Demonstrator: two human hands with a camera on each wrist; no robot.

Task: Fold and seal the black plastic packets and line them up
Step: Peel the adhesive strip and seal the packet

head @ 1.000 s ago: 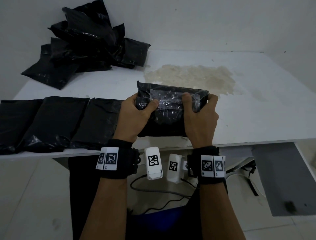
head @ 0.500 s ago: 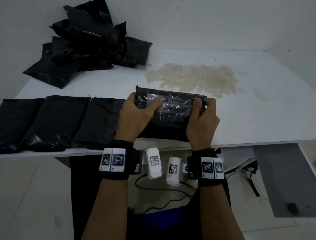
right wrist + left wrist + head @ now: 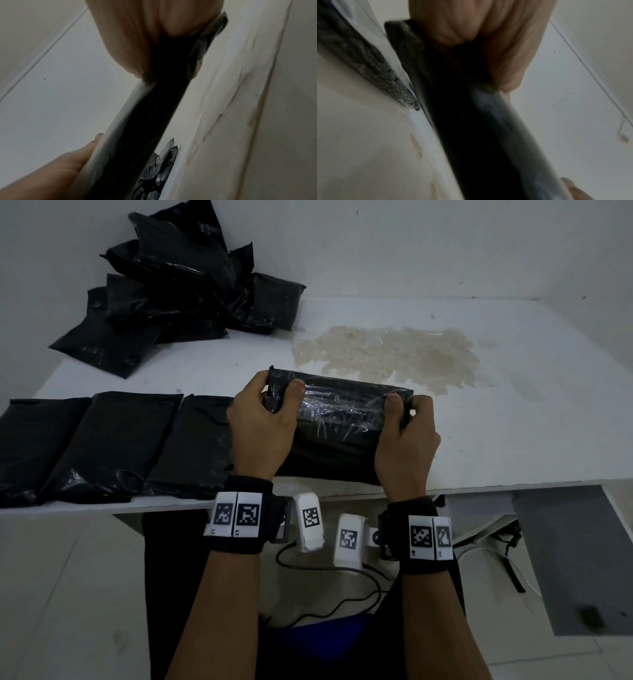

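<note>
A black plastic packet lies at the table's front edge, its top flap folded toward me under a strip of clear tape. My left hand pinches its left top corner, thumb on the tape. My right hand pinches the right top corner the same way. Both wrist views show the packet edge-on between thumb and fingers. To the left, three flat black packets lie side by side in a row along the front edge. A heap of loose black packets sits at the far left by the wall.
A pile of clear crumpled film strips lies on the white table just beyond the held packet. The wall stands right behind the table. Below the front edge hang white tagged devices and black cables.
Both thumbs have slid outward along the taped flap, from near its middle to the corners. The packet has stayed in place at the front edge.
</note>
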